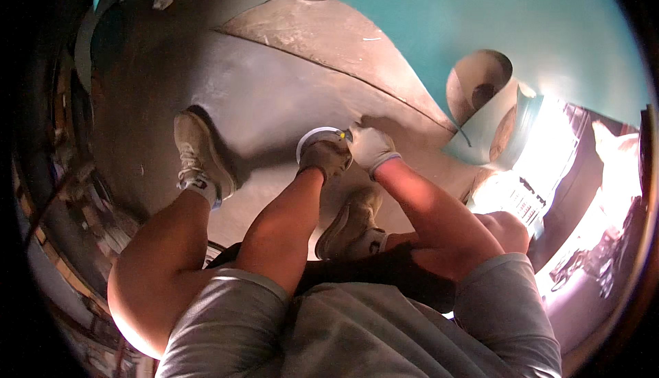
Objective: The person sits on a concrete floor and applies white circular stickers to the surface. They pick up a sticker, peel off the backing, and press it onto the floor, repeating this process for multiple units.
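Observation:
Both my hands wear work gloves and meet low over the floor between my feet. My left hand (324, 156) is closed over a round white roll of tape (314, 135), covering most of it. My right hand (369, 146) pinches something small at the roll's right edge, where a tiny yellow-green spot shows; what it is I cannot make out. A large teal sheet (494, 21) lies on the floor beyond my hands, with its near end curled into a loose roll (491, 107).
My left shoe (199, 158) and right shoe (353, 223) stand on the grey concrete floor (261, 90). A dark curved rim with clutter runs along the left side. Bright sunlight falls on a pale grille-like object (525, 196) at the right.

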A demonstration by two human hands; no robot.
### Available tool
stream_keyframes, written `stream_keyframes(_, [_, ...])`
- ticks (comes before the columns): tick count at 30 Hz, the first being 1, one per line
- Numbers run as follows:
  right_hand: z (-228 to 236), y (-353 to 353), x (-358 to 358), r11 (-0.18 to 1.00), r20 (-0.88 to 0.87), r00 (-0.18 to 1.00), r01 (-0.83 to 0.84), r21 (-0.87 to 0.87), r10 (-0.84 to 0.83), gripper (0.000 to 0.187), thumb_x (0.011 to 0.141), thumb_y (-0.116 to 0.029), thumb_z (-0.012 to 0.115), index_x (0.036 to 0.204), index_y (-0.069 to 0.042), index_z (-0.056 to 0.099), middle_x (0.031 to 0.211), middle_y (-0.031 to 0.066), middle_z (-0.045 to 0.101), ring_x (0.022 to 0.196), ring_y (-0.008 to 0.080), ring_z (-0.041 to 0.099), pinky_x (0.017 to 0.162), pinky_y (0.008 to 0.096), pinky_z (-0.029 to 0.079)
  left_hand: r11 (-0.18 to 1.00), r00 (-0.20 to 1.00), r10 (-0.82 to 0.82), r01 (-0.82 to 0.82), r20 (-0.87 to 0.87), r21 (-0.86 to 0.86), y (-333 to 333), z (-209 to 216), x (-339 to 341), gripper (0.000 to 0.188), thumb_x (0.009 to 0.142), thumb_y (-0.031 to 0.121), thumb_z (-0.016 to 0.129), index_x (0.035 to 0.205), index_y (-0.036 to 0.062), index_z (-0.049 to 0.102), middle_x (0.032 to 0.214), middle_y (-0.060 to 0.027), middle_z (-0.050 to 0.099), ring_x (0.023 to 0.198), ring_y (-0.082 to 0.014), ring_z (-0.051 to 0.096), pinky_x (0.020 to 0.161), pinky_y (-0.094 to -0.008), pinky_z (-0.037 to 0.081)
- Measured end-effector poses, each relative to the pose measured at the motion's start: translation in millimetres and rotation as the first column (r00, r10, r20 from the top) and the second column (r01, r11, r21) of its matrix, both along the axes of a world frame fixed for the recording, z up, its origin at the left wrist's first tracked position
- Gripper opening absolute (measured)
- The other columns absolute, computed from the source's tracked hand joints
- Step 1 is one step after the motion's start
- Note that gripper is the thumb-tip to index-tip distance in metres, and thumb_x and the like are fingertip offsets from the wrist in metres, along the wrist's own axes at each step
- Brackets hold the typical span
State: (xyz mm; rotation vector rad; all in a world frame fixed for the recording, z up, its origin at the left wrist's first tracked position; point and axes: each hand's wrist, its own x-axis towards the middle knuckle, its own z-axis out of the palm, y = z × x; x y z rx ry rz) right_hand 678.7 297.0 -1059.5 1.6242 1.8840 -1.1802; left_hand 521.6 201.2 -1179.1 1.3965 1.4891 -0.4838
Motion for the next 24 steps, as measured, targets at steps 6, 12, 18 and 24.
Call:
stream_keyframes(6, [-47.3,-109.1,38.7,0.980,0.011,0.989,0.143,0.141,-0.146,0.035,0.106,-0.032,0.052,0.114,-0.002,0.069,0.105,0.0294,0.073,0.100,0.0492,0.070,0.087,0.0579,0.056,0.999,0.991,0.036,-0.032,0.128,-0.036,12.3,26.6,3.9,0.075,0.096,0.065,0.052,0.147,0.0116,0.061,0.153,-0.0186,0.057,0.144,-0.0360,0.052,0.121,-0.0437,0.040])
stream_keyframes(12, [16.9,-109.7,20.1,0.698,0.026,0.707,0.703,-0.135,-0.707,0.035,0.105,-0.031,0.054,0.116,0.000,0.069,0.108,0.0328,0.071,0.105,0.0521,0.067,0.088,0.0584,0.053,0.987,0.981,-0.140,0.127,0.132,0.100,24.9,52.4,-1.7,0.066,0.097,0.060,0.053,0.142,0.0130,0.065,0.146,-0.0172,0.064,0.135,-0.0368,0.060,0.116,-0.0467,0.045])
stream_keyframes(18, [-65.2,-180.3,49.8,0.995,0.004,0.996,0.087,-0.053,-0.087,0.040,0.104,-0.031,0.057,0.133,-0.005,0.065,0.121,0.0220,0.071,0.103,0.0422,0.071,0.091,0.0514,0.058,0.982,0.969,0.178,-0.186,0.169,0.034,31.3,69.3,13.8,0.051,0.092,0.041,0.073,0.128,0.0049,0.072,0.130,-0.0165,0.073,0.111,-0.0343,0.073,0.098,-0.0447,0.057])
stream_keyframes(24, [12.3,-34.6,109.3,0.873,-0.036,0.959,0.241,-0.423,-0.282,0.037,0.102,-0.026,0.057,0.137,-0.020,0.068,0.123,0.0114,0.072,0.109,0.0322,0.072,0.090,0.0469,0.059,0.993,0.967,0.120,-0.122,0.224,-0.004,11.5,33.1,-3.8,0.037,0.093,0.034,0.073,0.112,0.0030,0.078,0.115,-0.0159,0.078,0.104,-0.0331,0.075,0.101,-0.0421,0.054])
